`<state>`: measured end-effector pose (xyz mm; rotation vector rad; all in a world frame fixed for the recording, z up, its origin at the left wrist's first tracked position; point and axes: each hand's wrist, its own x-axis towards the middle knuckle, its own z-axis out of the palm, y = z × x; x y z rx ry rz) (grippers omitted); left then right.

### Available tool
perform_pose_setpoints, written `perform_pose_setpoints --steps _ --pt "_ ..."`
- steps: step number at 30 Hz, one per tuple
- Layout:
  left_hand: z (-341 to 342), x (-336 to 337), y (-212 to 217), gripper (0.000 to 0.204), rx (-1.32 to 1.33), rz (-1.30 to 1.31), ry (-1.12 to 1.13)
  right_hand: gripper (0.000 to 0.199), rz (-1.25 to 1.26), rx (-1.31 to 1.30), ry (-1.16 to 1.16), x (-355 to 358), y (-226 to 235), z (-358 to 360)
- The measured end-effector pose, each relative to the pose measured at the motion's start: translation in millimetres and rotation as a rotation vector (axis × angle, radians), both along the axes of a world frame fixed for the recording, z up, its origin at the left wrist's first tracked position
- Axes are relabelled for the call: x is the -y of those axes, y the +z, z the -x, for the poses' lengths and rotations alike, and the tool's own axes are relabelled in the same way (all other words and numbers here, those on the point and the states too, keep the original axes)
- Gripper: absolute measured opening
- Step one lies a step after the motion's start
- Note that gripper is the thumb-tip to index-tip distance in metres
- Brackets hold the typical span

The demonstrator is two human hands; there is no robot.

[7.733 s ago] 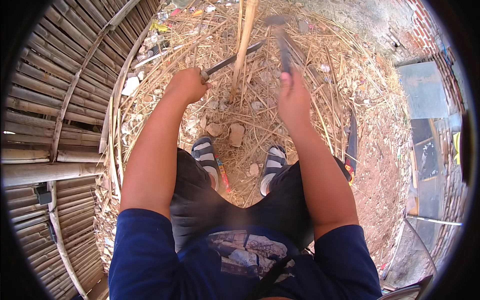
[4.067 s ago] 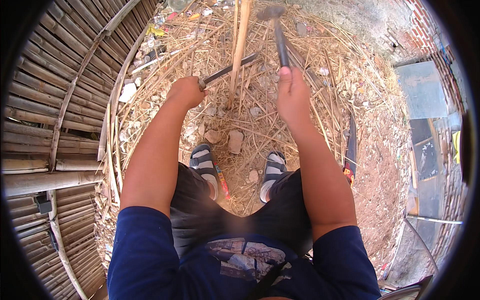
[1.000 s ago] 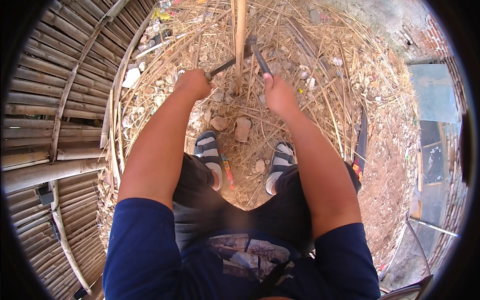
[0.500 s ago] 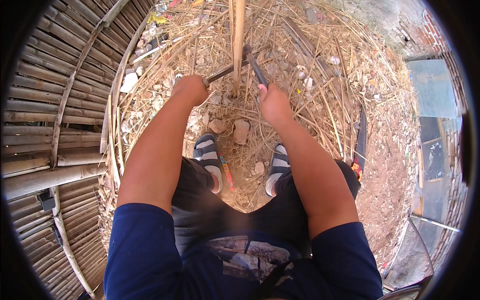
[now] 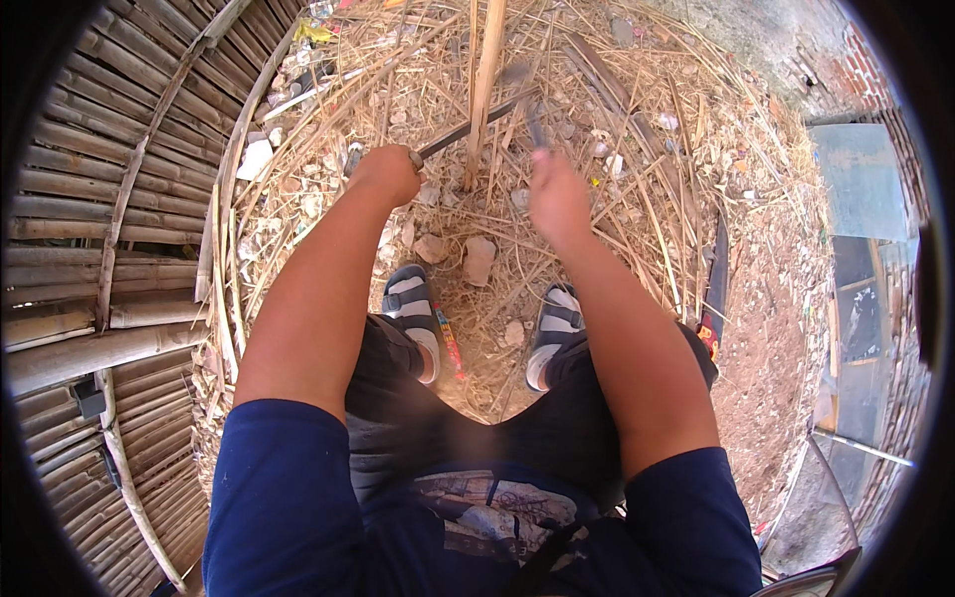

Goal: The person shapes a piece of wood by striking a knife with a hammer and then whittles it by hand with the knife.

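My left hand [image 5: 388,176] is wrapped round the handle of a long dark-bladed knife [image 5: 446,141], its blade slanting up and to the right. The blade crosses an upright strip of split bamboo [image 5: 485,85] and its tip shows beyond on the right; whether it is sunk into the bamboo or passes behind it, I cannot tell. To the right of the bamboo, my right hand [image 5: 559,202] grips a hammer [image 5: 536,127] by its shaft. The hammer's head is smeared by motion near the blade's tip.
Straw, bamboo slivers and stones [image 5: 478,261] litter the ground in front of my sandalled feet [image 5: 410,306]. A bamboo slat wall [image 5: 90,169] stands on the left. On the right lie a long dark blade-shaped thing [image 5: 717,269] and, farther off, grey panels [image 5: 863,179] against a wall.
My right hand has moved slightly right and the hammer has swung up and right. The knife's tip end has risen, and the bamboo's upper part has shifted right.
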<state>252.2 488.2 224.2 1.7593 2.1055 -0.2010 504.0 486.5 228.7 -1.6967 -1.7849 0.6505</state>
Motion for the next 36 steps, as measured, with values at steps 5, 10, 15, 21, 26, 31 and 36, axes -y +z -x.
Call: perform_pose_setpoints --steps 5,10,15,21,26,31,36 --pt "9.4 -9.0 -6.7 0.039 0.014 0.024 -0.004 0.055 0.155 0.11 0.073 -10.1 -17.8 5.4" --pt "4.6 -23.4 -13.3 0.042 0.0 0.032 0.008 0.054 -0.018 -0.083 -0.028 -31.9 15.5 0.0" --pt "8.6 -15.7 -8.4 0.042 0.024 0.027 0.046 0.055 -0.025 -0.09 -0.008 -20.7 39.7 3.7" --pt "11.8 -17.0 -20.3 0.041 0.008 0.003 -0.028 0.057 0.566 0.656 0.48 5.9 -62.7 -25.4" --pt "-0.2 -18.2 -17.5 0.045 0.018 0.015 0.044 0.06 0.536 0.515 0.268 -11.8 -69.9 -42.6" --pt "-0.8 -20.2 -21.4 0.04 0.056 0.018 0.059 0.058 0.116 0.137 -0.14 -50.0 -10.4 -22.4" --pt "2.9 -18.0 -19.5 0.037 0.102 0.044 0.073 0.05 0.024 -0.042 -0.1 -31.7 20.2 6.9"
